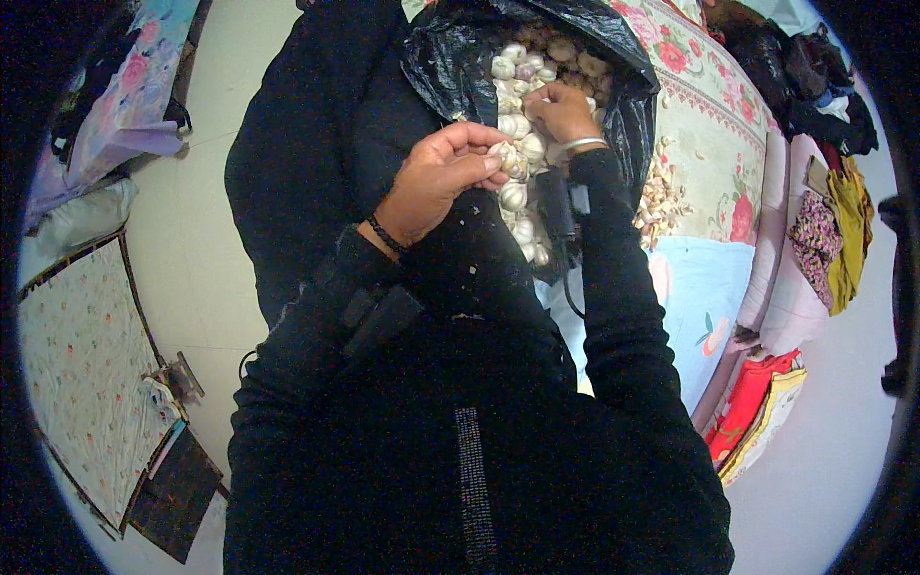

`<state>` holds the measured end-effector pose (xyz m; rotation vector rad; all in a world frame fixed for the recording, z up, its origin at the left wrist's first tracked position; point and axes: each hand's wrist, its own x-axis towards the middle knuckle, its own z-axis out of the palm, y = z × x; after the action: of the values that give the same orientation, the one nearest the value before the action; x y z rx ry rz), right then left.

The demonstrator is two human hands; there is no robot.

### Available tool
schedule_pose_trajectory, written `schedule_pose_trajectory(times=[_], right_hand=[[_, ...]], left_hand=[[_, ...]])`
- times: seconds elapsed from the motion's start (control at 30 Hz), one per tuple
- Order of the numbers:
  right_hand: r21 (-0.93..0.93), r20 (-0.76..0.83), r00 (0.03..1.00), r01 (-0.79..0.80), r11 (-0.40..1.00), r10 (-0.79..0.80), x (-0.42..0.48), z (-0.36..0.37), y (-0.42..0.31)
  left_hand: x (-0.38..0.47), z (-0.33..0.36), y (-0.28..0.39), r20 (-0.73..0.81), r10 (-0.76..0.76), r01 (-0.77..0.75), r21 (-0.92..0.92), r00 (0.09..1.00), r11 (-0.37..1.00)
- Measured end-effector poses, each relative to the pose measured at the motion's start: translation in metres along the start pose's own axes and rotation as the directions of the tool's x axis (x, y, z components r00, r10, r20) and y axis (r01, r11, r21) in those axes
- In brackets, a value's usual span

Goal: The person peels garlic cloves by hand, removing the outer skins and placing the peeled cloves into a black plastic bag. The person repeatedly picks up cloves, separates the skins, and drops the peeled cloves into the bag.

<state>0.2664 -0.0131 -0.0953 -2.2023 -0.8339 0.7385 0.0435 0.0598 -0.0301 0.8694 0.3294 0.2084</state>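
Note:
My left hand [431, 176], with a dark bracelet at the wrist, holds a partly opened garlic bulb [508, 159] between thumb and fingers. Close by on the right, my right hand [564, 113], wearing a light bangle, reaches among the garlic bulbs [513, 195] in an open black plastic bag [632, 136]. Its fingertips are bent down at the bulbs, and whether they grip one cannot be told. Small skin flakes lie on the black clothing over my lap.
Loose garlic cloves [660, 205] lie in a pile on a floral cloth [708, 144] right of the bag. A light blue cloth [701, 287] is nearer. Folded textiles [751, 410] lie farther right. At the left stands a table with a patterned cover [86, 359].

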Motion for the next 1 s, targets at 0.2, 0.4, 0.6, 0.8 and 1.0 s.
schedule_pose_trajectory(times=[0.2, 0.4, 0.6, 0.8, 1.0], right_hand=[[0.709, 0.171, 0.979, -0.201, 0.675, 0.112, -0.057, -0.057, -0.002], [0.561, -0.173, 0.934, -0.168, 0.811, 0.313, -0.106, -0.094, -0.001], [0.069, -0.046, 0.983, 0.181, 0.981, -0.178, -0.087, -0.047, -0.024], [-0.622, 0.054, 0.94, 0.296, 0.725, -0.337, -0.068, 0.008, -0.051], [-0.723, 0.158, 0.981, 0.194, 0.663, -0.114, -0.055, 0.009, -0.068]], left_hand=[[-0.001, 0.001, -0.001, 0.0, 0.011, -0.011, 0.006, 1.0, 1.0], [-0.001, 0.001, 0.001, -0.015, -0.016, 0.016, 0.001, 1.0, 1.0], [0.0, 0.001, 0.003, 0.018, -0.013, 0.014, -0.048, 1.0, 0.999], [-0.003, 0.001, 0.003, 0.013, -0.001, 0.002, -0.035, 1.0, 0.999], [-0.001, -0.001, 0.002, -0.003, -0.023, 0.023, -0.05, 1.0, 0.998]])
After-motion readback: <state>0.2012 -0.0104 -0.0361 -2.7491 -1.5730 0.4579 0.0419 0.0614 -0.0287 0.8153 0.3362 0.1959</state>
